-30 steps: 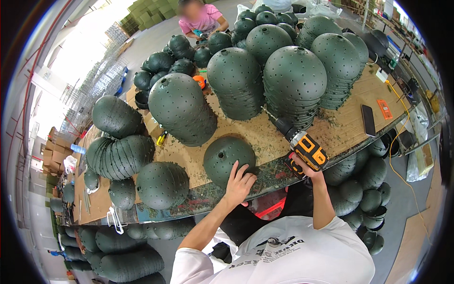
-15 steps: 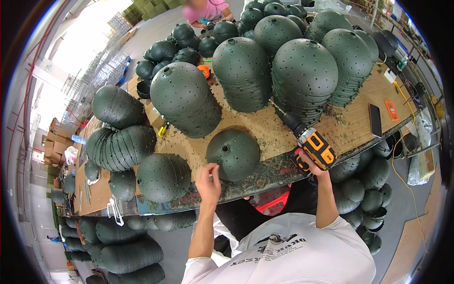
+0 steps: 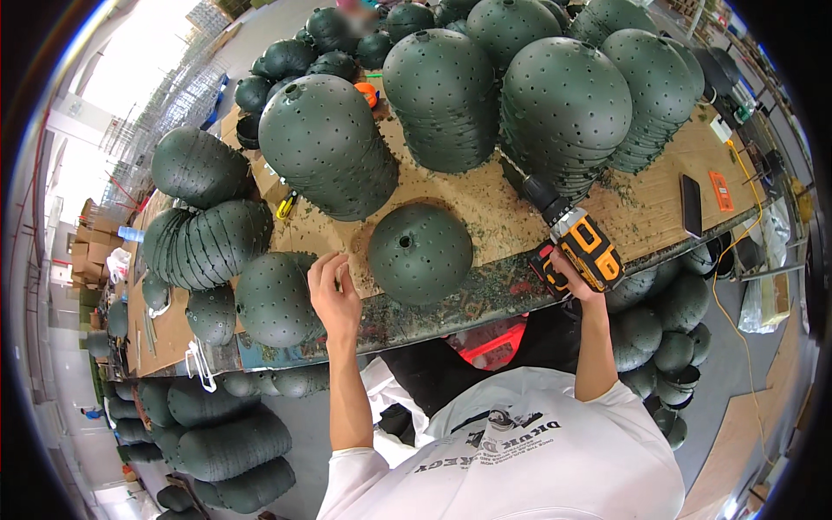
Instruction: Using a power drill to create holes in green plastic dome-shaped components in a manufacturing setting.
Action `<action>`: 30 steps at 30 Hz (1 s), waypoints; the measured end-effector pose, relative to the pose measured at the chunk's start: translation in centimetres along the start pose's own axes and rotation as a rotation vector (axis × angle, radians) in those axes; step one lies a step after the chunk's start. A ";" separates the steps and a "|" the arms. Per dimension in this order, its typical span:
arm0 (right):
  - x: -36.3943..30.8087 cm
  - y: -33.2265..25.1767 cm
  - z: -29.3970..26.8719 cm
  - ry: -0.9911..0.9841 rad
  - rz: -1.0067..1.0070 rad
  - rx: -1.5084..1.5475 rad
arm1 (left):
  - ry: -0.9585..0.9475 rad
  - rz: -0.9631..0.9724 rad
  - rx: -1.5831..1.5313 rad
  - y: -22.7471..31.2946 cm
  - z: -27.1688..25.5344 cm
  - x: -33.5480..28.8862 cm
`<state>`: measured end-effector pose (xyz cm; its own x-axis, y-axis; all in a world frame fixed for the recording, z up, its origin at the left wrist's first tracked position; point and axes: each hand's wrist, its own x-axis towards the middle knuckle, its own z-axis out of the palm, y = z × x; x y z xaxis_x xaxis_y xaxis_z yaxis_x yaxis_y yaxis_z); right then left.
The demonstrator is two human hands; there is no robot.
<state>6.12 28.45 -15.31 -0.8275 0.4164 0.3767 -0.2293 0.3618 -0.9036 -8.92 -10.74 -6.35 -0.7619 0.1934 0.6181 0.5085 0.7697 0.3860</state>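
My right hand [image 3: 570, 274] grips a yellow-and-black cordless drill [image 3: 589, 251] by its handle, over the front edge of the table. The drill's long bit points away from me, toward a tall stack of green domes [image 3: 568, 95]. A single dark green plastic dome [image 3: 420, 254], dotted with small holes and with a larger hole at its top, sits on the table before me. Left of it, my left hand [image 3: 334, 299] is raised with loosely bent fingers apart, holding nothing. It overlaps the right edge of a short dome stack [image 3: 276, 299]; whether it touches is unclear.
More dome stacks [image 3: 325, 147] stand on the cardboard-covered table [image 3: 485, 225], among green shavings. Others lie tipped over at left [image 3: 208, 243]. A yellow cutter [image 3: 287, 205], a phone [image 3: 690, 206] and an orange packet [image 3: 720, 191] lie about. Further domes [image 3: 230, 446] are on the floor.
My left hand has moved left, away from the single dome toward the short stack. The drill stays in my right hand. The view has shifted slightly.
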 end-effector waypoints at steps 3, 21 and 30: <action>-0.4 1.3 -0.4 -0.034 0.133 -0.052 | 0.024 -0.097 -0.070 0.5 -0.9 -1.4; 0.6 -0.3 0.0 -0.012 0.147 0.190 | -0.432 -1.159 -1.342 8.4 0.4 -10.2; 0.6 -0.8 0.3 -0.046 0.148 0.229 | -0.186 -1.438 -1.557 10.4 2.5 -11.1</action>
<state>5.62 28.16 -14.47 -0.8817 0.4107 0.2323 -0.2098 0.0997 -0.9726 3.80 -3.36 -10.90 -0.7962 0.1949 -0.5727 -0.5613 -0.5912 0.5792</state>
